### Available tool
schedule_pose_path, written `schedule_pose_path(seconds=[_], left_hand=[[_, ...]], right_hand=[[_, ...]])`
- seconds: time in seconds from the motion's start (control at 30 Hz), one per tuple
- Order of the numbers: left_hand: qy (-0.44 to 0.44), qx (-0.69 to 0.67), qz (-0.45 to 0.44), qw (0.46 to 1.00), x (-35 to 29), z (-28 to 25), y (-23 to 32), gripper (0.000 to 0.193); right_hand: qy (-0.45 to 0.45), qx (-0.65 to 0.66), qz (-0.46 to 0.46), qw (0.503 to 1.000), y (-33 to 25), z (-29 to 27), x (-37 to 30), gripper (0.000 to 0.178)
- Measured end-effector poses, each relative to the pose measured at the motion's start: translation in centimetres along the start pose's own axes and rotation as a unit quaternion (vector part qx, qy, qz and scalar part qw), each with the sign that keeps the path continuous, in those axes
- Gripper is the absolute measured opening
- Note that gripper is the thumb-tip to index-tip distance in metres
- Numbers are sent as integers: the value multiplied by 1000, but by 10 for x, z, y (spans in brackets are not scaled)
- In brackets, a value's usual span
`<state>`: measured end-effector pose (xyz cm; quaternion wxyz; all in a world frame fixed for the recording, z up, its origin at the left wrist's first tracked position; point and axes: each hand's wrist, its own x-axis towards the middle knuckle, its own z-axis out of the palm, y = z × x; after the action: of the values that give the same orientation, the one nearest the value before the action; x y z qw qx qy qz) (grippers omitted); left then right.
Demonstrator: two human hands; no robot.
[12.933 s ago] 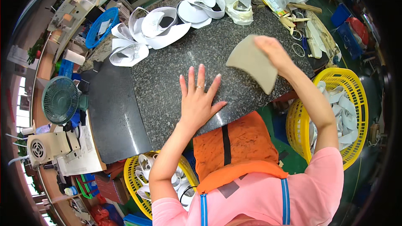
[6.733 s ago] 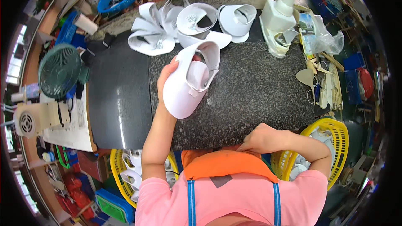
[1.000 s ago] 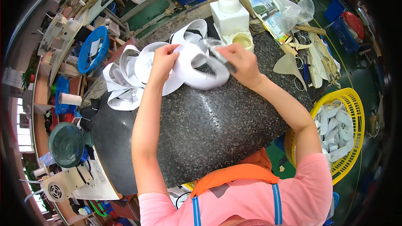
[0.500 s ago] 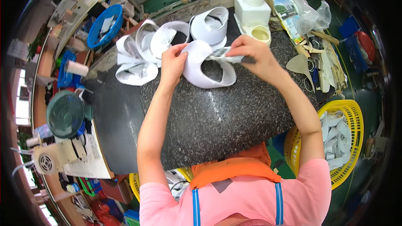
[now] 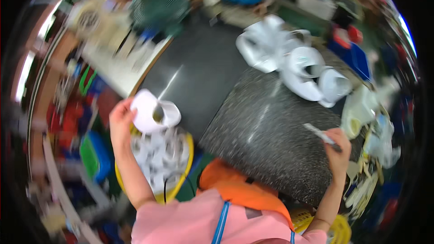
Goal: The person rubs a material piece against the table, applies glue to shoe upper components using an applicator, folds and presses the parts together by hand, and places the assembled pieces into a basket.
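My left hand (image 5: 120, 119) grips the edge of a white, curved shoe upper (image 5: 143, 108) with an opening in its middle. It hangs over a yellow basket (image 5: 191, 150) that holds many similar white pieces. Off to the right, above the dark speckled worktop (image 5: 253, 149), my right hand (image 5: 339, 153) is closed around a slim tool (image 5: 316, 132) with a pale shaft and dark end; motion blur hides its exact kind. Several more white uppers (image 5: 309, 56) sit grouped at the worktop's far side, apart from both hands.
A white plastic bottle (image 5: 361, 101) stands at the worktop's right, with plastic bags and scraps (image 5: 384, 144) beyond. Far left are a green fan (image 5: 160, 7) and a pale sewing machine (image 5: 88, 20) on a light table. A second yellow basket (image 5: 341, 230) is at the lower right.
My view has turned left. My left hand has carried the white upper from the worktop to over the yellow basket; my right hand, still holding the tool, has moved away from it.
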<state>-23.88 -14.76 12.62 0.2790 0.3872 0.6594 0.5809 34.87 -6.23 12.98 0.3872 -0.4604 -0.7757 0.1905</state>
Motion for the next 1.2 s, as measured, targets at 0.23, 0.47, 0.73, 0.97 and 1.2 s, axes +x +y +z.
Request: schedule_pose_path(seconds=[0.23,0.47,0.73,0.97,1.2], left_hand=[[197,80,-271,939,-122,-183,-110,32],[159,-262,-279,910,-213,-220,-248,47],[242,314,-421,816,-259,-184,-414,84],[185,346,266,881,7,-38,-188,36],[-180,256,417,853,113,307,-26,28]], right_hand=[[10,17,136,991,31,-4,-9,17],[-6,-7,138,990,30,-9,-17,17],[-27,39,180,982,35,-12,-35,18],[7,96,244,965,-1,12,-27,33],[26,106,193,975,-11,19,-17,34]])
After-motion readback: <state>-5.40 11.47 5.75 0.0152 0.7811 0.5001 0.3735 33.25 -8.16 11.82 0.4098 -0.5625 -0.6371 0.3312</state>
